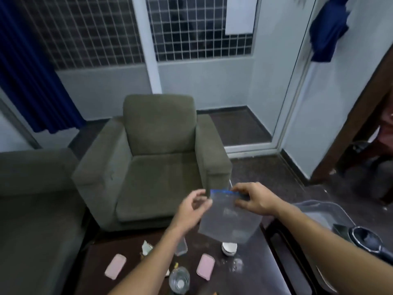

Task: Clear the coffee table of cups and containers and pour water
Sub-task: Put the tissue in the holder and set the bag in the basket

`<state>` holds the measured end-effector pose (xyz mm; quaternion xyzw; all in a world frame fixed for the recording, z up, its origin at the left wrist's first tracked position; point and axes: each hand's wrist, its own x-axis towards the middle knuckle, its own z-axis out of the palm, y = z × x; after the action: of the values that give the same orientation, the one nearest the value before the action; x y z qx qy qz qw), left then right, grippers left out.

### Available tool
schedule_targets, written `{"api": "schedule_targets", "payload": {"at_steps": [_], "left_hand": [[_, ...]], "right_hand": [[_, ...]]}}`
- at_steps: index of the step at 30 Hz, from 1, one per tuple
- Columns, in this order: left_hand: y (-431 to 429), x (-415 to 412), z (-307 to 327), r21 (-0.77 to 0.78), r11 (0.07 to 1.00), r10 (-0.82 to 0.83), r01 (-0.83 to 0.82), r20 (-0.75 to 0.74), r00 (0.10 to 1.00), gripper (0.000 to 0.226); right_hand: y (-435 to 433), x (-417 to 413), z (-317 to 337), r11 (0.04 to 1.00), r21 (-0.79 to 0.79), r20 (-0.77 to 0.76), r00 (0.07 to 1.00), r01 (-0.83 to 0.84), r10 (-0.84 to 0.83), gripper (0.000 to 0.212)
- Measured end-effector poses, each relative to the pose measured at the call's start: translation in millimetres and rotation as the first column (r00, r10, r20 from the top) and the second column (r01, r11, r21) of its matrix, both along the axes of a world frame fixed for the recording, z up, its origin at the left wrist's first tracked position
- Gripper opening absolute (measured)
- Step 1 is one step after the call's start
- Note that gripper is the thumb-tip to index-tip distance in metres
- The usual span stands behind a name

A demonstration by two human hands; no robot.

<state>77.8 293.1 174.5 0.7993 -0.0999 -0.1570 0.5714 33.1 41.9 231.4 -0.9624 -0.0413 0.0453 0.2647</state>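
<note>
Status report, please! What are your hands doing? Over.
Right hand pinches zip bag top. Left hand at its edge, grip unclear. White cup, bottle on coffee table.

Person's body, head view. Two limbs show, each from forearm to fingertips. The left forearm [153, 258] is bare from the wrist to the picture's lower edge. The right forearm [319, 233] is bare from the wrist to the lower right corner. Nothing worn shows on either. The left hand [192, 209] is blurred, with a soft outline and its fingers hard to separate. The right hand [253, 199] is sharper, showing its back and a row of knuckles. Nails are too small to make out.
</note>
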Motion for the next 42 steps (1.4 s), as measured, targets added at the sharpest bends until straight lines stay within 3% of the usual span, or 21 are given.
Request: {"api": "schedule_targets", "payload": {"at_steps": [3,6,10,13,17,20,30,36,42], "left_hand": [[-1,17,78,0.010,0.999,0.043,-0.048,0.298,0.954,0.006],[8,24,138,0.019,0.992,0.099,-0.121,0.459,0.883,0.013],[15,26,194,0.084,0.985,0.073,-0.148,0.579,0.812,0.017],[15,25,225,0.098,0.981,0.068,-0.166,0.631,0.773,0.024],[21,23,248,0.163,0.950,0.081,-0.266,0.694,0.715,0.034],[27,21,253,0.183,0.934,0.091,-0.306,0.708,0.701,0.034],[45,41,244,0.118,0.941,0.175,-0.318,0.633,0.754,0.026],[-6,39,219,0.115,0.971,0.103,-0.211,0.597,0.796,0.022],[-111,24,170,0.143,0.988,-0.016,-0.064,0.499,0.867,0.019]], "right_hand": [[19,18,74,0.992,-0.096,0.086,0.992,-0.079,0.088,0.012],[35,28,137,0.986,-0.145,0.142,0.984,-0.086,0.107,0.015],[64,35,202,0.946,-0.308,0.281,0.941,-0.096,0.187,0.026],[87,42,233,0.865,-0.488,0.290,0.912,-0.119,0.290,0.024],[95,45,254,0.841,-0.531,0.240,0.933,-0.105,0.268,0.022],[88,44,255,0.857,-0.506,0.202,0.952,-0.099,0.230,0.031],[31,28,236,0.861,-0.507,0.190,0.971,-0.027,0.142,0.015],[-23,11,215,0.809,-0.579,0.175,0.985,0.098,0.006,0.022],[-119,-18,163,0.750,-0.638,0.170,0.982,0.174,-0.084,0.028]]}}
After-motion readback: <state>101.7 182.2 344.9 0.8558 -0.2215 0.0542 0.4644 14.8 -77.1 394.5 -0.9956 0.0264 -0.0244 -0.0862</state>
